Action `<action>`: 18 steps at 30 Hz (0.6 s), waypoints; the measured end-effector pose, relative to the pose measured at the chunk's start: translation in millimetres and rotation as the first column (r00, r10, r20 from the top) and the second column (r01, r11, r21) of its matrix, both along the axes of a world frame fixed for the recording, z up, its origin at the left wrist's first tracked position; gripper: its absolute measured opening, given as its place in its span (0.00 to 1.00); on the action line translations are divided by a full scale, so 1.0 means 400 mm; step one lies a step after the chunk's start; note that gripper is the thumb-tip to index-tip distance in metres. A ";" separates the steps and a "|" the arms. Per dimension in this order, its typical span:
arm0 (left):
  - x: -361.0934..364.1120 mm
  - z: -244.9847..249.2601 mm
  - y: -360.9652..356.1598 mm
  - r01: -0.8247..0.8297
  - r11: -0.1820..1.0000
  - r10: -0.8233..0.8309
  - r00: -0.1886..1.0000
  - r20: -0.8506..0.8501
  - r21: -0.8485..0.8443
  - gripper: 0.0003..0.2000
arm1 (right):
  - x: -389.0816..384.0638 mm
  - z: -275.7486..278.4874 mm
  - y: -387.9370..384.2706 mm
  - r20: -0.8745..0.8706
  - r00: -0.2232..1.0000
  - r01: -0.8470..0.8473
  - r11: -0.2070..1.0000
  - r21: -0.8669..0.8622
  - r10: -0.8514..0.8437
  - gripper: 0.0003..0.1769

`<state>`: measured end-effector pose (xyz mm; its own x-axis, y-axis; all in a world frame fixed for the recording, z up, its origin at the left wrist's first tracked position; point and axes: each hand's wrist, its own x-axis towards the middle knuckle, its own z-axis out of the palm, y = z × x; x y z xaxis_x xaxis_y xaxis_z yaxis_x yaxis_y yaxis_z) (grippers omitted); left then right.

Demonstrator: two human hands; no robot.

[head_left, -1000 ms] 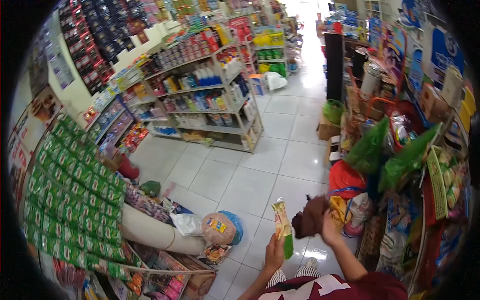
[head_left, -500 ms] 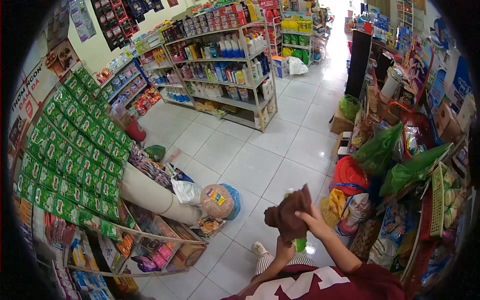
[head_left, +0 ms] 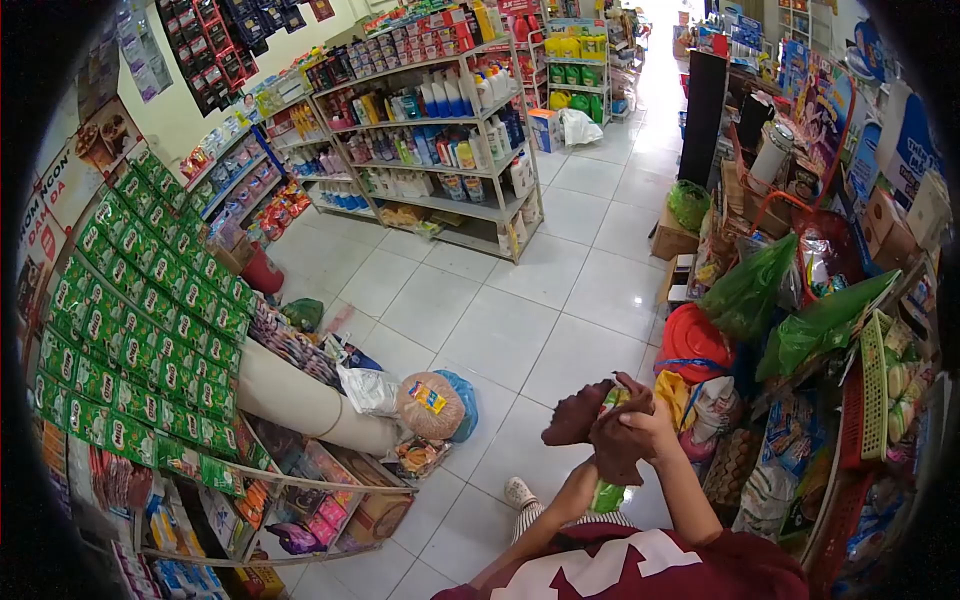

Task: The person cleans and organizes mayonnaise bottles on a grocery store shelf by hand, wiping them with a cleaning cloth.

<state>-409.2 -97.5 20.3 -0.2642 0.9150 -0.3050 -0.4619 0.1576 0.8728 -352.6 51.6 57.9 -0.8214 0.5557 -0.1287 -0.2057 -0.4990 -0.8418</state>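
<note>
My right hand (head_left: 652, 428) is closed around a brown cloth (head_left: 618, 440), which is draped over the upper part of a green packet or bottle (head_left: 607, 496). I cannot make out which it is. Some of the green also shows between the folds of the cloth. Lower down, my left hand (head_left: 573, 492) is closed on the green item's lower part, just under the cloth, with its fingers partly hidden. Both hands are in front of my body, above the tiled floor.
On the left hang green sachet strips (head_left: 140, 320) over a curved rack. A tied bag with a yellow label (head_left: 430, 405) stands on the floor. Metal shelves (head_left: 440, 170) hold bottles. Red lids (head_left: 695, 340), green bags (head_left: 750, 290) and a yellow-green basket (head_left: 873, 390) crowd the right.
My right hand has shifted right with the brown cloth, and the cloth has spread, showing more of the green item. My left hand stays low beneath it. The view has shifted slightly.
</note>
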 end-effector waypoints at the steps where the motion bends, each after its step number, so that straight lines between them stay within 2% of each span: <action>1: -0.015 -0.017 0.000 0.069 0.998 -0.066 0.973 0.219 -0.004 0.19 | 0.002 0.000 -0.001 -0.044 0.999 -0.002 0.996 -0.085 -0.002 0.38; 2: -0.034 -0.052 -0.006 0.204 0.950 -0.303 0.777 0.552 0.236 0.21 | 0.008 -0.001 -0.002 -0.018 0.999 -0.032 0.994 -0.105 0.031 0.38; 4: -0.037 -0.089 -0.009 0.085 0.933 -0.306 0.699 0.647 0.350 0.22 | 0.033 -0.008 -0.023 0.035 0.995 -0.087 0.984 -0.155 0.094 0.38; 5: -0.032 -0.058 -0.009 0.006 0.988 -0.090 0.835 0.543 0.155 0.24 | 0.036 -0.006 -0.027 0.056 0.990 -0.115 0.978 -0.174 0.126 0.38; 6: -0.026 -0.028 -0.010 -0.082 0.995 0.097 0.920 0.380 -0.056 0.25 | 0.038 -0.001 -0.037 0.059 0.974 -0.224 0.968 0.109 0.219 0.47; 7: -0.029 -0.065 -0.010 -0.083 0.996 0.089 0.944 0.317 -0.032 0.25 | 0.040 0.002 -0.051 0.086 0.978 -0.204 0.948 0.246 0.188 0.50; 8: -0.018 -0.060 -0.002 -0.116 0.993 0.117 0.992 -0.036 0.021 0.23 | 0.038 0.017 -0.065 0.104 0.983 -0.183 0.905 0.384 0.154 0.53; 9: -0.017 -0.058 0.004 -0.066 0.995 0.082 0.960 -0.267 0.070 0.22 | 0.034 0.031 -0.069 0.116 0.986 -0.160 0.839 0.520 0.117 0.56; 10: -0.015 -0.056 0.011 -0.030 0.994 0.079 0.871 -0.485 0.107 0.21 | 0.033 0.016 -0.068 0.160 0.983 -0.163 0.796 0.583 0.084 0.60; 12: -0.022 -0.047 0.002 0.168 0.980 -0.056 0.737 -0.673 0.103 0.20 | 0.045 -0.018 -0.064 0.098 0.995 -0.033 0.804 0.594 -0.031 0.61; 13: -0.033 -0.037 0.001 0.331 0.940 -0.312 0.751 -0.582 -0.077 0.19 | 0.045 -0.025 -0.059 0.064 0.994 0.034 0.802 0.596 -0.089 0.61; 14: -0.021 -0.033 -0.003 0.349 0.934 -0.299 0.644 -0.704 -0.077 0.18 | 0.045 -0.015 -0.057 0.007 0.985 0.149 0.862 0.484 -0.174 0.56; 15: -0.006 -0.028 -0.003 0.373 0.925 -0.277 0.523 -0.806 -0.076 0.18 | 0.049 0.032 -0.054 0.068 0.933 0.266 0.807 0.527 -0.352 0.48; 16: 0.020 -0.020 -0.008 0.274 0.958 -0.265 0.751 -0.605 -0.081 0.18 | 0.055 0.024 -0.035 0.104 0.915 0.312 0.846 0.433 -0.391 0.42; 17: 0.023 -0.007 0.001 0.293 0.950 -0.302 0.774 -0.556 -0.109 0.18 | 0.065 0.006 -0.016 0.142 0.891 0.367 0.868 0.335 -0.431 0.36; 18: 0.022 0.000 0.016 0.321 0.938 -0.342 0.788 -0.512 -0.134 0.18 | 0.070 -0.009 -0.008 0.126 0.824 0.470 0.791 0.392 -0.552 0.22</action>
